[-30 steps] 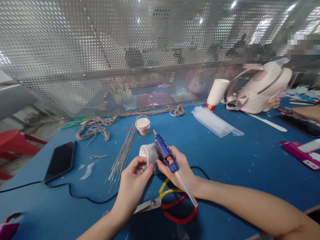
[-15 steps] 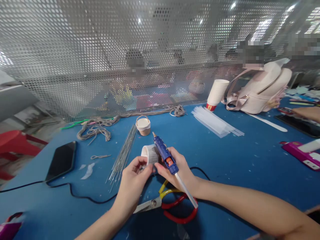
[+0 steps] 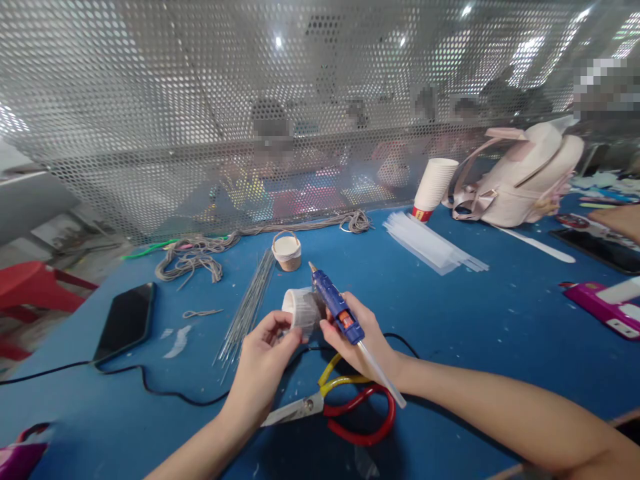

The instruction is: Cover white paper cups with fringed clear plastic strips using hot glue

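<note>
Pinched between thumb and fingers of my left hand (image 3: 267,353) is a small cup (image 3: 303,310), tipped on its side, white-rimmed with a pale mesh-like wrap and a darker far end. My right hand (image 3: 364,340) is closed around a blue hot glue gun (image 3: 336,307), its nozzle pointing up and away and a clear glue stick (image 3: 384,375) sticking out of its back. The gun's front part overlaps the cup's right end in view; whether they touch I cannot tell. Below my hands lie scissors (image 3: 315,403) with red and yellow handles.
Beyond the cup stand a tiny basket (image 3: 287,255) and a bundle of thin wires (image 3: 247,307). Cord (image 3: 187,263), a phone (image 3: 125,320) and a black cable (image 3: 185,400) lie left. Stacked paper cups (image 3: 434,190), translucent strips (image 3: 430,243) and a backpack (image 3: 525,173) sit right, before a perforated panel (image 3: 200,120).
My right hand has shifted slightly right with the glue gun, and its thumb has drawn back from the cup's lower edge. My left hand keeps its hold on the cup.
</note>
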Demonstrator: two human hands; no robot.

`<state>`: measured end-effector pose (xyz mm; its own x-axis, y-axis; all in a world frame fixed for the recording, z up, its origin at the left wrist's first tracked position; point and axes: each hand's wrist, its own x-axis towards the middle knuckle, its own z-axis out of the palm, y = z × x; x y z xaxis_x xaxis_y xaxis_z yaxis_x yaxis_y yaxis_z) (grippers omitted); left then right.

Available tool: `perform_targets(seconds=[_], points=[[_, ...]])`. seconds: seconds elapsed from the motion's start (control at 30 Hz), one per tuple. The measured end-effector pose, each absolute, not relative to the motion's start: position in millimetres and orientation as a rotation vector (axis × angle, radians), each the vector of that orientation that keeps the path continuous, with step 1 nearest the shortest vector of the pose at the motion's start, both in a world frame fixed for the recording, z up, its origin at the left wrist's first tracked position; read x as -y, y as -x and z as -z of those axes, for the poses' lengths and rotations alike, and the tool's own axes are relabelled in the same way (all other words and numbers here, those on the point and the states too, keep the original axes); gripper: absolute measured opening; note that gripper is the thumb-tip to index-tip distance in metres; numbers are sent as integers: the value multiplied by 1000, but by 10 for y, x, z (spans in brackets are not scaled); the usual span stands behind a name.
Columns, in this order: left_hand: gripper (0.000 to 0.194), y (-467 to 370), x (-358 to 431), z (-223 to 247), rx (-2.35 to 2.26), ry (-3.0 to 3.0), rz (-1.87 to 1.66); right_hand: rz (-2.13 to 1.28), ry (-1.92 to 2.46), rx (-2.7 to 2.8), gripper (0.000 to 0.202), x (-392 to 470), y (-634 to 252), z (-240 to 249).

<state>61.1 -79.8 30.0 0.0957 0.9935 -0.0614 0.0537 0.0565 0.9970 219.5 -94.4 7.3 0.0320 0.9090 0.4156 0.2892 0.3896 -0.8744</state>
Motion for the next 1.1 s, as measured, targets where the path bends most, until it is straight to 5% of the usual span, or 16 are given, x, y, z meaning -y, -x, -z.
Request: perform_targets(seconds=[0.37, 0.73, 1.1], points=[[18, -585, 736, -326, -1215, -1346, -1092, -739, 1168, 1231, 10, 796, -2365, -11], [13, -428, 622, -273, -985, -1807, -1097, -1347, 996, 945, 34, 756, -2248, -8], [40, -440, 669, -335, -1013, -1483, -1060, -882, 983, 1358, 12, 835, -2305, 42]])
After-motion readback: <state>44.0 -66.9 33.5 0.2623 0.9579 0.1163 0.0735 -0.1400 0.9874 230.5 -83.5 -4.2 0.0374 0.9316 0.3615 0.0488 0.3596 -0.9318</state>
